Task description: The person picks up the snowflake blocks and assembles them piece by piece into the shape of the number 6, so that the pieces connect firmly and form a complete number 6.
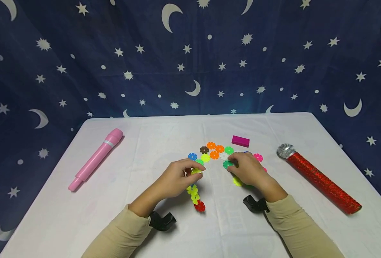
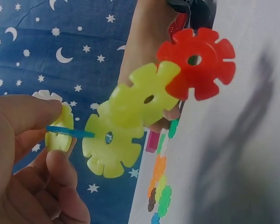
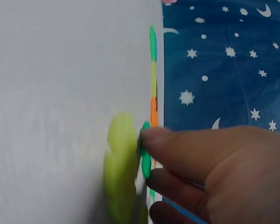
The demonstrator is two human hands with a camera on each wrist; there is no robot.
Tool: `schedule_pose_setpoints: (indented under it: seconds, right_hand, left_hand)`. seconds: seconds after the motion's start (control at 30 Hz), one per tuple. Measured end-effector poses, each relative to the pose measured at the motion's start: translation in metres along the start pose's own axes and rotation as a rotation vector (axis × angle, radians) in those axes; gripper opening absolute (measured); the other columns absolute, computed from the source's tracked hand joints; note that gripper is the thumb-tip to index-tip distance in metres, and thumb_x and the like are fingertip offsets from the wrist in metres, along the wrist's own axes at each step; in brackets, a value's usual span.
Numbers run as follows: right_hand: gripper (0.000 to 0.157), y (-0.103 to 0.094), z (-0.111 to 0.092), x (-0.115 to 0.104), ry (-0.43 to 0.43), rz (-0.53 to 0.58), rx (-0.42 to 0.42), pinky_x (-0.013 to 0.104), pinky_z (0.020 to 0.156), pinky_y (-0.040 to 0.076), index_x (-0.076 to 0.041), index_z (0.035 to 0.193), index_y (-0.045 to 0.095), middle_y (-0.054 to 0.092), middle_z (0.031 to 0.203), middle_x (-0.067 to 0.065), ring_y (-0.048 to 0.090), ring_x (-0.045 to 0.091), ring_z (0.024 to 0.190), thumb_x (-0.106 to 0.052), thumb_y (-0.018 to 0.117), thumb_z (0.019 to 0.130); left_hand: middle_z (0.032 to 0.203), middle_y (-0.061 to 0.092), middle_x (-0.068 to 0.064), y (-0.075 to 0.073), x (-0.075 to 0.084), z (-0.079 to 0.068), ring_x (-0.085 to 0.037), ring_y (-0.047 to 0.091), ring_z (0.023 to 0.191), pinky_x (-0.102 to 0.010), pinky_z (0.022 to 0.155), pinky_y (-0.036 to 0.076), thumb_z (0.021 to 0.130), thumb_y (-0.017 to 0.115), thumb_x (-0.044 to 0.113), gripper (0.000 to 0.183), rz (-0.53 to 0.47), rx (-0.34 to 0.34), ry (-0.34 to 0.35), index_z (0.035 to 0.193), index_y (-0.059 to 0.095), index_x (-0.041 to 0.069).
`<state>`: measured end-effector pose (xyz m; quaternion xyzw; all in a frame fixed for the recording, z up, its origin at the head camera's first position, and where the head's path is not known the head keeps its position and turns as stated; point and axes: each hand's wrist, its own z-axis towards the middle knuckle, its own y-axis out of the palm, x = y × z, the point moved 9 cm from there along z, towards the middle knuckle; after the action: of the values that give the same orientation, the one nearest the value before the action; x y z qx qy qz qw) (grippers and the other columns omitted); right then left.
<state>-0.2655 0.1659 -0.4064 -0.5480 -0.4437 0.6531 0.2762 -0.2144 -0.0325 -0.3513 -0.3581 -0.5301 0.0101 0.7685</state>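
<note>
My left hand (image 1: 177,178) pinches a yellow notched plastic disc (image 2: 59,143) between thumb and fingers. From it a linked chain hangs: an edge-on blue disc (image 2: 74,132), two more yellow discs (image 1: 192,189) and a red disc (image 1: 198,206) at the end. A white disc (image 2: 45,95) shows behind the pinched one in the left wrist view. My right hand (image 1: 249,170) is over the loose discs at the right, its thumb and fingertips gripping the edge of a green disc (image 3: 146,156). Close by lies a yellow disc (image 1: 237,181), partly hidden under that hand.
Several loose discs, including orange (image 1: 214,155), brown (image 1: 204,149) and blue (image 1: 192,156), lie between the hands. Behind them is a magenta block (image 1: 240,141). A pink microphone-shaped tube (image 1: 95,160) lies left, a red glittery microphone (image 1: 322,179) right.
</note>
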Motion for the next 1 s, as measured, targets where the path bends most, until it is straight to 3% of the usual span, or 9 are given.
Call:
schedule_pose_setpoints:
  seconds: [0.23, 0.4, 0.53, 0.77, 0.9, 1.0]
  right_hand:
    - [0.031, 0.003, 0.0, -0.001, -0.004, 0.042, -0.016, 0.051, 0.094, 0.047, 0.0, 0.119, 0.069, 0.067, 0.112, 0.013, 0.057, 0.032, 0.103, -0.012, 0.073, 0.09]
    - [0.021, -0.001, -0.001, -0.005, -0.019, 0.124, -0.012, 0.041, 0.081, 0.05, -0.002, 0.11, 0.069, 0.06, 0.092, 0.005, 0.055, 0.023, 0.086, -0.009, 0.072, 0.091]
    - [0.009, -0.011, -0.007, -0.018, -0.081, 0.29, 0.015, 0.031, 0.069, 0.048, -0.007, 0.098, 0.068, 0.057, 0.08, -0.001, 0.055, 0.018, 0.074, -0.011, 0.073, 0.092]
    - [0.024, -0.033, -0.026, -0.058, -0.242, 0.705, 0.046, 0.032, 0.071, 0.057, 0.006, 0.112, 0.062, 0.067, 0.083, 0.01, 0.07, 0.033, 0.073, -0.001, 0.071, 0.091]
    - [0.021, -0.04, -0.034, -0.071, -0.286, 0.745, 0.121, 0.03, 0.069, 0.058, 0.009, 0.11, 0.067, 0.069, 0.086, 0.012, 0.07, 0.022, 0.07, 0.004, 0.07, 0.089]
    - [0.022, -0.04, -0.036, -0.074, -0.276, 0.731, 0.132, 0.03, 0.069, 0.059, 0.009, 0.11, 0.069, 0.071, 0.087, 0.01, 0.07, 0.016, 0.07, 0.002, 0.071, 0.09]
  left_hand:
    - [0.091, 0.062, 0.005, 0.002, -0.001, 0.0, -0.014, 0.054, 0.08, -0.027, 0.066, 0.049, 0.094, 0.069, 0.011, 0.019, 0.02, -0.018, 0.0, 0.112, 0.074, 0.006]
    - [0.101, 0.067, 0.006, -0.002, -0.001, 0.0, -0.014, 0.057, 0.093, -0.038, 0.079, 0.051, 0.094, 0.069, 0.012, 0.017, 0.05, 0.017, 0.006, 0.111, 0.075, 0.009]
    - [0.104, 0.069, 0.004, -0.005, 0.002, 0.0, -0.013, 0.06, 0.094, -0.04, 0.084, 0.053, 0.094, 0.069, 0.011, 0.016, 0.046, 0.048, 0.033, 0.109, 0.075, 0.011]
    - [0.098, 0.069, 0.004, -0.006, 0.004, 0.0, -0.011, 0.061, 0.085, -0.033, 0.082, 0.054, 0.093, 0.069, 0.01, 0.015, 0.023, 0.07, 0.049, 0.107, 0.075, 0.009]
    - [0.096, 0.069, 0.004, -0.005, 0.006, 0.0, -0.01, 0.062, 0.083, -0.031, 0.079, 0.055, 0.093, 0.071, 0.01, 0.015, 0.021, 0.052, 0.051, 0.108, 0.075, 0.009]
    - [0.093, 0.068, 0.005, -0.005, 0.008, -0.001, -0.01, 0.063, 0.082, -0.028, 0.077, 0.054, 0.092, 0.073, 0.01, 0.015, 0.018, 0.049, 0.058, 0.107, 0.075, 0.009]
